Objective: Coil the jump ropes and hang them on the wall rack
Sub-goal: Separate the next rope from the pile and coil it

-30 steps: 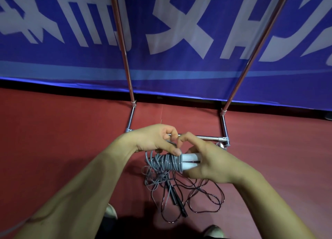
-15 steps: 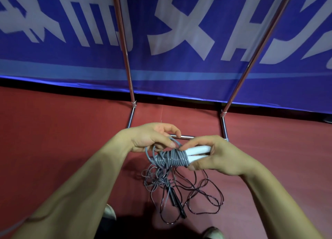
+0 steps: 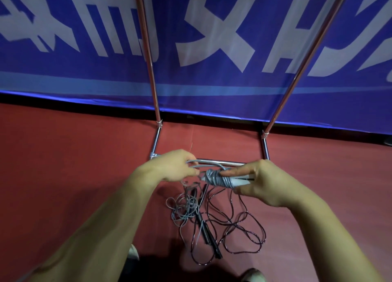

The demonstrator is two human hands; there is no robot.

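The person stands over a red floor [image 3: 63, 165], looking down, with both hands up in the middle of the frame and a little apart. The right hand [image 3: 262, 183] is curled round a pair of white handles [image 3: 242, 180] held side by side. Its thumb is underneath and its forefinger lies stretched along the top. The cord of the grey jump rope [image 3: 219, 179] is wound in tight turns around the left end of those handles, making a thick bundle just beside the right fingertips. From that bundle a short run of grey cord arcs left to the left hand [image 3: 177, 165], whose fingers are curled and pinching it. The rest of the grey cord drops below the left hand and ends in a loose tangle on the floor, lower centre of the frame.

A dark jump rope [image 3: 209, 236] lies on the floor beside that tangle. Its thin cord sprawls in wide loops toward the lower right, and its black grips point toward the bottom edge.

Behind the hands stands the chrome rack [image 3: 150, 69]. Two uprights rise out of the top of the frame and a low crossbar runs just behind the knuckles. Nothing hangs on the part I can see. A blue banner [image 3: 212, 80] with big white characters fills the upper half. Two shoe tips [image 3: 134, 253] show at the bottom edge.
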